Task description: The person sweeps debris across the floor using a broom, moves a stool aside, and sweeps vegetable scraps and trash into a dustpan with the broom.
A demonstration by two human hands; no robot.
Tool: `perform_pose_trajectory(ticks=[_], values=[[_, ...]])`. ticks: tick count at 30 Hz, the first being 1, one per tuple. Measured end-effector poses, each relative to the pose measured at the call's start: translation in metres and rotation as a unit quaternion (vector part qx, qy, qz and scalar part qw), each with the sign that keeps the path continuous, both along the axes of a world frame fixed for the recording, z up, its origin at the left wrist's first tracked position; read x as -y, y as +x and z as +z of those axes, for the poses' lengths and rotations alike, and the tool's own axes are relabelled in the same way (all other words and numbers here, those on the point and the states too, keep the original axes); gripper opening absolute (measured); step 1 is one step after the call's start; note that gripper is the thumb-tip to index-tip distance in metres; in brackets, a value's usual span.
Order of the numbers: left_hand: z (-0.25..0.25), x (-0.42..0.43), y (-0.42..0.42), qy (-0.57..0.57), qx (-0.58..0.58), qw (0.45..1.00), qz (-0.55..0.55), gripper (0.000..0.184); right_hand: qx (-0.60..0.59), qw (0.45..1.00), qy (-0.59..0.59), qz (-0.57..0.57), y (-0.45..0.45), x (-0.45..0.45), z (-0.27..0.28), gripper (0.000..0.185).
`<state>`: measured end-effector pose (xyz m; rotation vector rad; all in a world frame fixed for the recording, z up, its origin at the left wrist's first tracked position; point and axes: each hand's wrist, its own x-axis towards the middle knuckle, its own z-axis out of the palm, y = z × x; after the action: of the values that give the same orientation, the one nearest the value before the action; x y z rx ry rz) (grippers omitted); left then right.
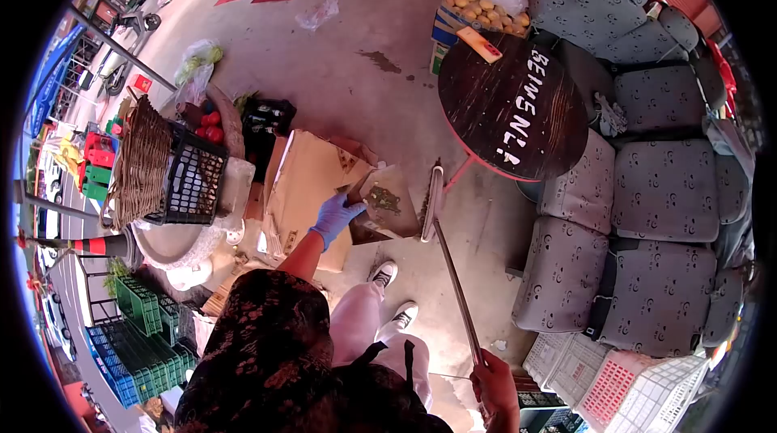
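My left hand (336, 217), in a blue glove, grips the near-left edge of a small open cardboard box (363, 231). Green leafy scraps (384, 200) lie inside that box. My right hand (494, 384), bare, is closed around the handle of a broom (458, 283). The broom's long head (434, 200) stands just right of the box, close to its side. A flattened larger carton (303, 186) lies to the left of my gloved hand.
A round dark table (502, 101) carries an orange phone-like box (479, 44). Grey patterned seats (660, 190) line the right. Behind the table stands a carton of round orange fruit (494, 14). Black (194, 182) and green crates (146, 360) stand left; white crates (558, 360) lower right.
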<state>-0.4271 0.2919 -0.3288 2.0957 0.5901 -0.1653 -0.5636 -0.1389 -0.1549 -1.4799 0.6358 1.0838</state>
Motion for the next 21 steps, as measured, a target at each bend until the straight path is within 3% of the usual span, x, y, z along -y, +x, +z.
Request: perform_pose_trajectory(ticks=[2, 4, 6, 7, 10, 14, 17, 21], values=[[0.041, -0.017, -0.018, -0.024, 0.066, 0.995, 0.073, 0.021, 0.024, 1.000, 0.005, 0.007, 0.018, -0.007, 0.007, 0.026], [0.048, -0.049, -0.038, -0.111, 0.159, 0.973, 0.125, 0.021, 0.056, 0.998, 0.011, 0.023, 0.040, -0.028, 0.011, 0.028], [0.084, -0.066, -0.046, -0.155, 0.165, 0.949, 0.221, 0.017, 0.084, 0.995, 0.004, 0.052, 0.070, -0.057, 0.008, 0.024], [0.080, -0.085, -0.050, -0.171, 0.212, 0.935, 0.227, 0.015, 0.097, 0.993, -0.001, 0.066, 0.088, -0.073, 0.006, 0.022], [0.122, -0.109, -0.042, -0.265, 0.213, 0.894, 0.294, 0.015, 0.108, 0.990, -0.023, 0.091, 0.154, -0.125, -0.008, 0.013], [0.124, -0.163, 0.008, -0.286, 0.260, 0.863, 0.324, 0.017, 0.096, 0.991, -0.010, 0.097, 0.250, -0.205, -0.025, 0.007], [0.166, -0.189, 0.062, -0.339, 0.245, 0.847, 0.329, 0.016, 0.053, 0.996, 0.011, 0.076, 0.312, -0.254, -0.023, 0.008], [0.156, -0.237, 0.118, -0.334, 0.241, 0.842, 0.348, 0.016, 0.037, 0.997, 0.059, 0.039, 0.373, -0.308, -0.027, 0.010]])
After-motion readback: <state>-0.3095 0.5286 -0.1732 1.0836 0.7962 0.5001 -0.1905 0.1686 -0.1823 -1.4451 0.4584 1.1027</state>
